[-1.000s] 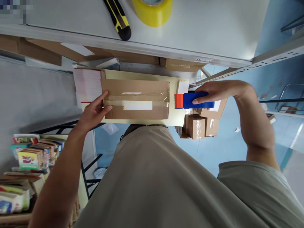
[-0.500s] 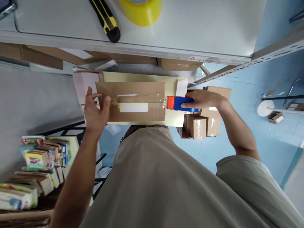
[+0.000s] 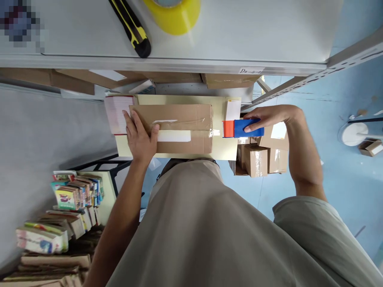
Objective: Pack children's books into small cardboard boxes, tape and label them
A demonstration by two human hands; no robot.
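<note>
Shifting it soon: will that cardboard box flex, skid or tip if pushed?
Probably stiff: the cardboard box shows flat faces under the left hand. Likely slides on the smooth board. Low and wide, so tipping seems unlikely, even nudged by the tape dispenser in the right hand.

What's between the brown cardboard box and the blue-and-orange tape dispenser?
Head view: only a short clear tape tail over the pale yellow board.

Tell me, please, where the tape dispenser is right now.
In the head view, the tape dispenser is held in the right hand, just off the right end of the cardboard box, above the pale yellow board.
</note>
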